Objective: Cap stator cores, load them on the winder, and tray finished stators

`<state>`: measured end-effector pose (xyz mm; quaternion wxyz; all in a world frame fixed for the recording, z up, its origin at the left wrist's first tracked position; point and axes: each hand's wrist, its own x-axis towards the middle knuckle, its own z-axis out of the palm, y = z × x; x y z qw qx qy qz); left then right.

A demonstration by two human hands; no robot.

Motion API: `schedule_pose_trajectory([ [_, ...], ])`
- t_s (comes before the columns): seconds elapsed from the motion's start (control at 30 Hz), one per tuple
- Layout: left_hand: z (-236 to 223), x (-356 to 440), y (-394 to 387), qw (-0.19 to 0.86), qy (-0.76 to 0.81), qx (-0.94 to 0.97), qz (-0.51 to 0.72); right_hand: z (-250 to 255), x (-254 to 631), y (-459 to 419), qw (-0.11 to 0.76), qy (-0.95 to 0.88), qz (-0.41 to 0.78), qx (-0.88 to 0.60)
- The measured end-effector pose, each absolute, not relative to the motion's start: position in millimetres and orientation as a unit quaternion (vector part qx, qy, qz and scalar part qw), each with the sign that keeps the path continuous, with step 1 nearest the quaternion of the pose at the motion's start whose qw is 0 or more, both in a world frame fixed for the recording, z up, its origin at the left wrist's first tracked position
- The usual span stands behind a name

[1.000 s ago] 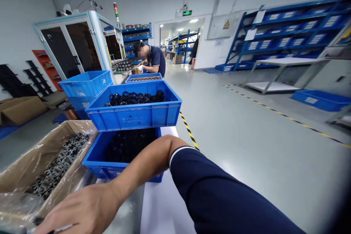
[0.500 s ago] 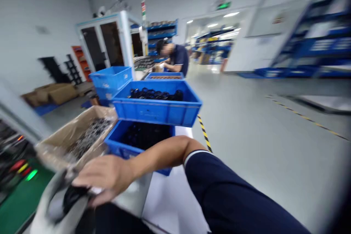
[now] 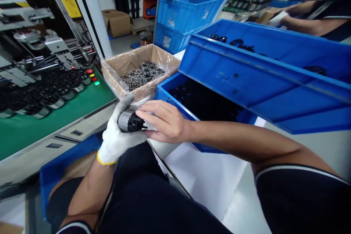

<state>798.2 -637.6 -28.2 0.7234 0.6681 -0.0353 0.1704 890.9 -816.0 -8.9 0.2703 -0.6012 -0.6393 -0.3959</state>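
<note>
My left hand [image 3: 116, 137], in a white glove with a yellow cuff, is wrapped around a motor stator [image 3: 125, 121], a grey ribbed metal cylinder lying on its side. A black plastic end piece [image 3: 136, 122] with prongs sits at the stator's right end. My bare right hand [image 3: 164, 122] has its fingers and thumb closed around that black end from the right. Just beyond my hands, a plastic-lined cardboard box [image 3: 112, 73] holds many bare metal stator cores [image 3: 142, 75]. The lower blue bin [image 3: 175, 104], filled with dark parts, is close to my right hand.
An upper blue bin [image 3: 236, 76] with black rings rests over the lower one. Further back stand stacked blue crates [image 3: 175, 16]. On the left, a machine with a green bench [image 3: 68, 117] carries rows of black-topped stators [image 3: 55, 98]. A co-worker's gloved hand [image 3: 278, 18] shows at upper right.
My view has swung left and down toward my hands. The stator now shows plainly between them; earlier it was blurred and partly covered by my right hand.
</note>
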Motion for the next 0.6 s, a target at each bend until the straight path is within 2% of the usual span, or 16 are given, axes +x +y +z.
schedule_pose_trajectory([
  [0.3, -29.8, 797.0, -632.3, 0.695, 0.013, 0.71, 0.114, -9.9, 895.8, -820.9, 0.227, -0.658, -0.378, -0.61],
  [0.6, -37.2, 791.0, -624.1, 0.675, 0.02, 0.732, 0.092, -11.1, 889.4, -816.5, 0.258, -0.646, -0.368, -0.617],
])
